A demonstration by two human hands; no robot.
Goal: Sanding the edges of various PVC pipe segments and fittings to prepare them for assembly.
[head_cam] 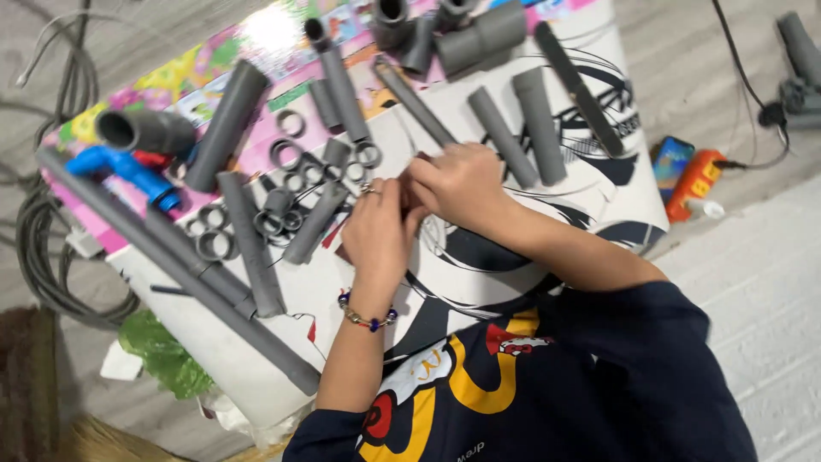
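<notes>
Over a white printed board (pixel 599 184) strewn with grey pipe offcuts, the left hand (pixel 376 231) and right hand (pixel 457 184) meet near its middle, fingers curled and pressed together around a small dark piece (pixel 417 184) too hidden to identify. A long thin grey pipe (pixel 415 103) runs diagonally up and away from the knuckles, nearest the right hand; cut rings (pixel 286 192) lie just left of the left hand.

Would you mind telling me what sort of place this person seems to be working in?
Probably an informal home or small-workshop spot on the floor: cut grey pipe lengths and cut rings lie on a printed sheet, with coiled cable alongside.
</notes>
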